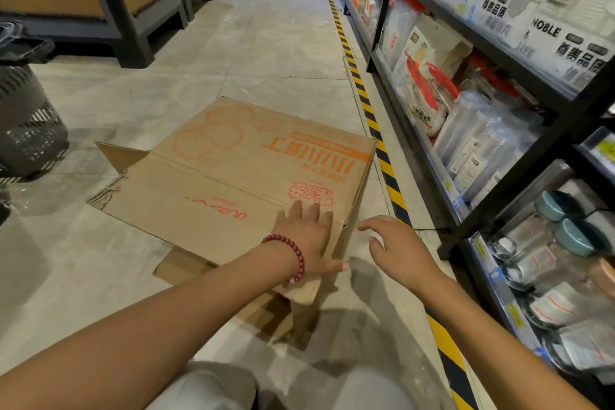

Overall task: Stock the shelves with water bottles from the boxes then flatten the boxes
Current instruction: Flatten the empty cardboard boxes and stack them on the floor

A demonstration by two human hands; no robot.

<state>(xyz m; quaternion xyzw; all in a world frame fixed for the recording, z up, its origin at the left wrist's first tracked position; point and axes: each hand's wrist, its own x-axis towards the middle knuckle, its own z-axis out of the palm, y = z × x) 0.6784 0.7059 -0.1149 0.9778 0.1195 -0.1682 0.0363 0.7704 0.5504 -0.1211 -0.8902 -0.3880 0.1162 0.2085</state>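
Flattened brown cardboard box (233, 176) with orange print, on tiled floor (266, 43); left hand (307, 238) spread, pressing it; right hand (396, 246) open, hovering beside; underside flaps partly hidden.

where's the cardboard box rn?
Head view: the flattened cardboard box lies on the tiled floor mid-aisle, left of the yellow-black floor stripe, with the left hand pressing its near right corner.

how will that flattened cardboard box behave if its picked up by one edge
The flattened cardboard box would probably sag and fold along its creases, since loose flaps splay at its corners. It looks light for its size: thin board, nothing on it but the left hand. Its right edge still stands raised, so it may spring back open.
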